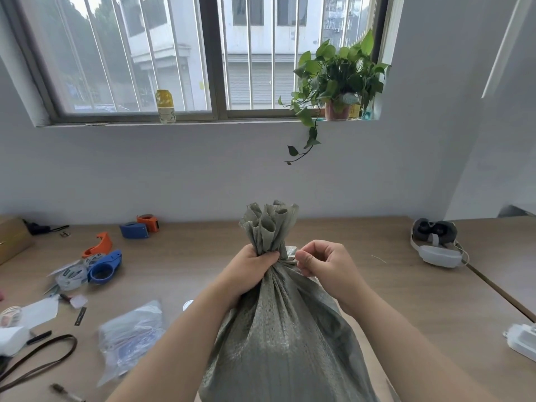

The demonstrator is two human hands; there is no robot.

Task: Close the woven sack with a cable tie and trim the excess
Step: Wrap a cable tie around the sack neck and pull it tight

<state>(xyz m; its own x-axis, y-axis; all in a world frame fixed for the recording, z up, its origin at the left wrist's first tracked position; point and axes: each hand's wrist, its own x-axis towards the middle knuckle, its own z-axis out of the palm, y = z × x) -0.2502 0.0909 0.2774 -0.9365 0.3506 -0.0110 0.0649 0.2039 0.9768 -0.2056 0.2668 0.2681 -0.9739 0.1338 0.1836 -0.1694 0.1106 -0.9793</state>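
Sack: the woven sack stood upright on the desk at 6 o'clock in the view, with its long axis running 6 to 12 and its mouth bunched on top.
Left hand: the left hand had its fingers clamped round the gathered neck from 9 o'clock.
Right hand: the right hand pinched a pale strip, probably the cable tie, against the neck at 3 o'clock.
Key relation: the neck lay at 9 o'clock from the right fingers. The right hand was nearer the strip, which would cross the sack's axis.

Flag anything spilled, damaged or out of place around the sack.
Nothing looks spilled or damaged. The woven sack stands upright, neck bunched in the left hand. One thin pale strand lies on the table, right of it.
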